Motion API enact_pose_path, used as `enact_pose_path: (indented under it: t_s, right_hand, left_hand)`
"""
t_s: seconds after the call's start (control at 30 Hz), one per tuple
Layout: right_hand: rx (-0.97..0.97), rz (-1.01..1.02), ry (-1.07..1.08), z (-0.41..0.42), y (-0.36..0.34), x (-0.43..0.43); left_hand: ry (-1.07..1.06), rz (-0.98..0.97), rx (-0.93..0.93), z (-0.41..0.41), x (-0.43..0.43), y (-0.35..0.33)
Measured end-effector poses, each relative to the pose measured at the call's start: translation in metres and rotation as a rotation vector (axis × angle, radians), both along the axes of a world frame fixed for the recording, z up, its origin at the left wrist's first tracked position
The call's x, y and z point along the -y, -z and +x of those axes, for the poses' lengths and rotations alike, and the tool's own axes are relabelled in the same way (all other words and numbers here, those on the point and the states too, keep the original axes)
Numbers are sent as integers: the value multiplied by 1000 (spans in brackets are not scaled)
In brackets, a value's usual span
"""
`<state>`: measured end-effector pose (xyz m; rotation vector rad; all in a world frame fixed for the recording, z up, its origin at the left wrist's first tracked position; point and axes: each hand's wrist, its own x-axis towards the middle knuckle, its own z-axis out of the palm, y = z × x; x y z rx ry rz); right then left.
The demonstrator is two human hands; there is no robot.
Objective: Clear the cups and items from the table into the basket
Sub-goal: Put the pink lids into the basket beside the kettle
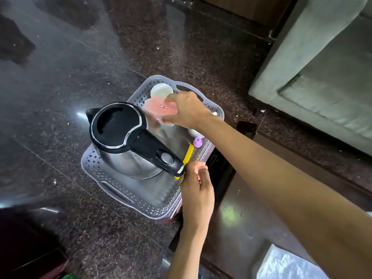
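now, pink cup (pixel 161 109) over basket (pixel 124 196)

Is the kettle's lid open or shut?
Shut. On the kettle, the black lid lies flush inside its silver rim, no gap showing.

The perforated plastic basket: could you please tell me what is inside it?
A steel kettle with black lid, a white cup, a pink plastic container in the right hand, a purple piece, a yellow strip. Kettle and arm cover the rest.
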<state>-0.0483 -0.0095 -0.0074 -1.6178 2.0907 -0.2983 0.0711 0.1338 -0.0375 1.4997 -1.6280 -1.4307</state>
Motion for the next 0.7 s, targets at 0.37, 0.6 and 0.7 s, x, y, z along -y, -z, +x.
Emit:
enact_pose_path:
  t_s: [0.37, 0.6, 0.7]
  right_hand:
    - [85, 100, 43, 7, 8, 28]
    - [115, 118, 13, 4, 11, 29]
    - [152, 146, -2, 1, 6, 32]
  left_hand:
    - [12, 0, 28, -2, 3, 3]
    - [17, -3, 22, -1, 3, 4]
    - [15, 4, 28, -2, 3, 3]
